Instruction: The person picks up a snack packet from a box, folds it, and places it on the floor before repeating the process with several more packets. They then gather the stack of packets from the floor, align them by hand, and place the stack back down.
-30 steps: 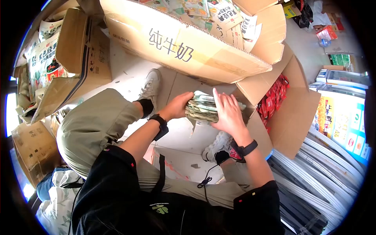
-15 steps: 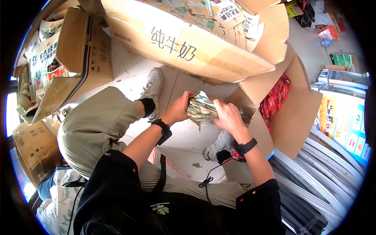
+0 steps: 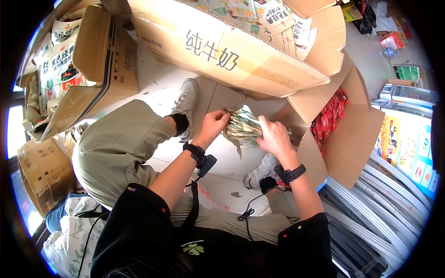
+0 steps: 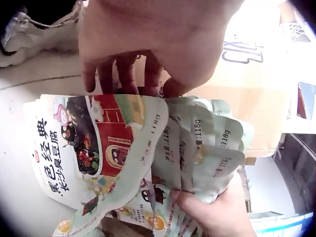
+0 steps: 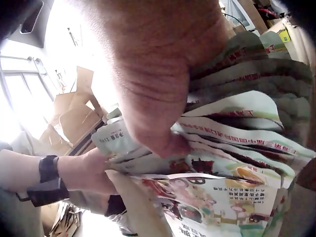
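Note:
Between my hands is a stack of flat printed pouches (image 3: 243, 124), pale green with pictures and black lettering. My left hand (image 3: 214, 126) pinches the stack at its left edge, fingers bent down behind the top pouch in the left wrist view. Gripping the other end is my right hand (image 3: 276, 139), its thumb (image 5: 168, 145) pressed onto the pouches, which spread in a loose fan. The front pouch (image 4: 98, 143) hangs apart from the others, and their edges (image 4: 202, 138) show in steps. The stack is held above the floor, between my shoes.
A large carton (image 3: 222, 58) holding many similar pouches stands ahead. Another open carton (image 3: 113, 69) with pouches is at the left. To the right, a carton (image 3: 350, 125) contains red packets (image 3: 328, 116). Long white strips (image 3: 380, 194) lie at the lower right.
My right hand has gone from straight fingers against the stack to a curled grip with the thumb on it. The pouches have fanned apart and tilted. My left hand has shifted its hold at the edge.

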Demonstrator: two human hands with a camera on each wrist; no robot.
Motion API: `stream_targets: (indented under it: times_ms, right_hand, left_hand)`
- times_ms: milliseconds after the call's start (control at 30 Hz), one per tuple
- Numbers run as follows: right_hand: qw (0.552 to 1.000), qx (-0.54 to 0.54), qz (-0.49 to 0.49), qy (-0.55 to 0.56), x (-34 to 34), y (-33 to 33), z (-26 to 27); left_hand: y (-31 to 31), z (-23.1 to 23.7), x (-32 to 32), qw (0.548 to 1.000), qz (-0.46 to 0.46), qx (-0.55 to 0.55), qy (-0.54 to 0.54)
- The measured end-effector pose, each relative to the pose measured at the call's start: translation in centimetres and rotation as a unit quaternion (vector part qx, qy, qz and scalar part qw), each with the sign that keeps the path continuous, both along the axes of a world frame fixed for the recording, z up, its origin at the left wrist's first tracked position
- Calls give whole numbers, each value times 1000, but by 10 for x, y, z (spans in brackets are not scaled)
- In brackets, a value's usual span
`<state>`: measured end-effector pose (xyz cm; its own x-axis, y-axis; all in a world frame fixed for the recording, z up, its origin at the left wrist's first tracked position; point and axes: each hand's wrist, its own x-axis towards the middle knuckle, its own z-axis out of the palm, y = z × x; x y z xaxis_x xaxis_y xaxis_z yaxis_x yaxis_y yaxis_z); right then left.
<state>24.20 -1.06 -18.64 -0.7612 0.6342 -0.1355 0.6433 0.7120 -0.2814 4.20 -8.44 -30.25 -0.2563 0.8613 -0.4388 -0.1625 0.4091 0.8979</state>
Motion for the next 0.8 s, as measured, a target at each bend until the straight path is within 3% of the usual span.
stream_targets:
  times_ms: [67,200,367,633,800]
  right_hand:
    - [1000,1,-2,6,0,0,-1]
    - [1000,-10,-16,14,2,0,-5]
    - [1000,-5,-11,18,2,-1,-3]
    - [1000,-14,1,1,3,-2,2]
    - [1000,5,27,-9,6,0,-2]
  left_hand:
    - [3,20,-4,998,-39,-47,-27]
    - [6,25,-4,996,-28,-60,-53]
    - [7,25,-8,981,-26,-56,-185]
    - [17,34,-9,983,-62,-60,-164]
    - [33,44,-10,985,-103,-109,-80]
